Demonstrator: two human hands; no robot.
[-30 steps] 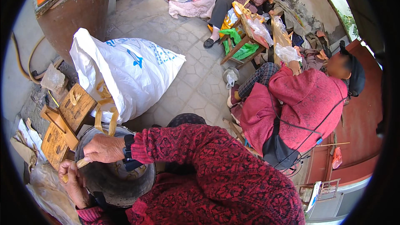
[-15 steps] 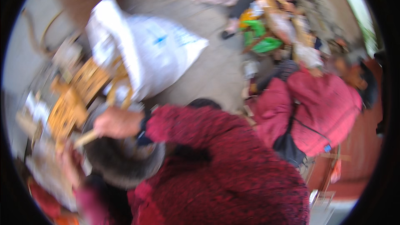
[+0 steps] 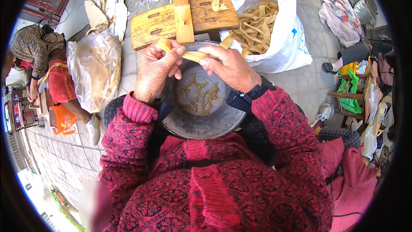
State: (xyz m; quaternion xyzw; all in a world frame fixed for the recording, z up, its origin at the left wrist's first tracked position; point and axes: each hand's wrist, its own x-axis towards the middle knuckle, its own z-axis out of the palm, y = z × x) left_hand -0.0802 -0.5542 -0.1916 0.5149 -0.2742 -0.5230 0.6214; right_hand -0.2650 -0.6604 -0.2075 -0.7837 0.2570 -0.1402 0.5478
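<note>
- I'm looking down on a paved stone yard [image 3: 107, 81]; far left, another person in a patterned top [image 3: 30, 47] sits bent over, with an orange bag [image 3: 64, 118] beside them.
- Next along, a clear plastic bag [image 3: 96, 71] lies slumped on the paving, well left of the hands.
- Top centre, a low wooden stool [image 3: 180, 19], yellowed, with slots cut in its top, stands just beyond the hands.
- Left hand [image 3: 155, 72] is up over the rim of a dark metal basin [image 3: 201, 122], wrist cuffed in red knit, fingers curled and thumb pressed in, pinching one end of a pale yellow strip [image 3: 193, 55].
- The strip runs across between both hands, above the basin; short yellow scraps [image 3: 201, 96] lie in the basin's bottom.
- Right hand [image 3: 229, 66] faces the left, a black watch [image 3: 256, 91] at the wrist; its thumb and forefinger pinch the strip's other end, the remaining fingers bent loosely.
- Right of that, a white plastic sack [image 3: 283, 34] gapes open, full of more flat tan strips [image 3: 255, 25].
- Far right, a heap of cloth [image 3: 339, 15] on the paving and a wooden chair [image 3: 354, 96] draped with green and yellow bags.
</note>
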